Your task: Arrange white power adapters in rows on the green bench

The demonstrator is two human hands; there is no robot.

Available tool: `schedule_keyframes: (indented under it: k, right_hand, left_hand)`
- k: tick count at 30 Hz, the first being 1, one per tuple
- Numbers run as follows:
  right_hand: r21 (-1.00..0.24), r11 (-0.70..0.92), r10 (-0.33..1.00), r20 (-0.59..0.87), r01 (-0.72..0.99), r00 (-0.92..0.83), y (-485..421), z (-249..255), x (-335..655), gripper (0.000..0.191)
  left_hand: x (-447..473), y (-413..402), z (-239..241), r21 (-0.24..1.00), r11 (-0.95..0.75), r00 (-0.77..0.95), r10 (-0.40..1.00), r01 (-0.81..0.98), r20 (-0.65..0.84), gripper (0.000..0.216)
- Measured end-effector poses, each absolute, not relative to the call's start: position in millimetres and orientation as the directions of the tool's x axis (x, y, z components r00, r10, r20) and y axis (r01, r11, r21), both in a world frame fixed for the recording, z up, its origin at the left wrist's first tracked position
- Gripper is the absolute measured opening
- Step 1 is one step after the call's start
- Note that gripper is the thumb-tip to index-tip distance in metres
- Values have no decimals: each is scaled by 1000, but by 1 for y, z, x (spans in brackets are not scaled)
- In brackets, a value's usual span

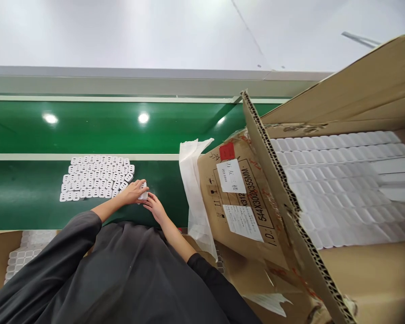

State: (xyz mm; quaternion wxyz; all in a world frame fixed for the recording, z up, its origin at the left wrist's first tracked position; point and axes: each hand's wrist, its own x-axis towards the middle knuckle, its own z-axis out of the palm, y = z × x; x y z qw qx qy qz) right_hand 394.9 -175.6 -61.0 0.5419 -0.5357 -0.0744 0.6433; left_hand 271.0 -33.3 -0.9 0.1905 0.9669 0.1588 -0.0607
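Observation:
Small white rounded pieces with dark slots (97,177), like plastic socket housings, lie in close rows on the dark green surface. Just right of these rows, my left hand (132,192) is closed around a similar white slotted piece (143,193), fingers over its top. My right hand (155,208) meets the same piece from the right, its fingertips against the lower right edge. Fingers partly cover the piece, so I cannot tell whether it is one or a small stack.
A large cardboard box (236,193) stands at right, its raised flap leaning beside me. Inside are rows of white pieces (340,193). White sheeting (197,193) hangs at its left edge. A green belt (114,128) runs behind a pale rail. Another box with white pieces (23,258) sits lower left.

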Motion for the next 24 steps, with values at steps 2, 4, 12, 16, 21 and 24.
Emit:
schedule_keyframes:
  k: [2,4,12,16,21,24]
  right_hand:
    - [-739,-424,774,-596,-524,215,-183,-61,399,33]
    - [-791,-442,772,-576,-422,270,-190,-62,403,33]
    - [-869,-466,811,-494,-167,314,-199,-70,394,48]
    - [-894,-440,839,-441,-80,317,-180,-67,384,67]
    - [-911,-413,870,-388,19,305,-156,-58,378,72]
    - [-911,-409,878,-375,56,299,-154,-54,376,68]
  left_hand:
    - [274,-44,-1,328,-888,943,271,322,-191,51]
    - [276,-56,-2,302,-899,943,264,317,-204,52]
    - [279,-61,-4,184,-910,920,333,371,-209,53]
    - [278,-44,0,144,-907,910,366,396,-196,64]
    - [258,-39,11,124,-897,900,405,425,-161,83]
    - [241,-41,15,109,-873,877,460,476,-139,87]
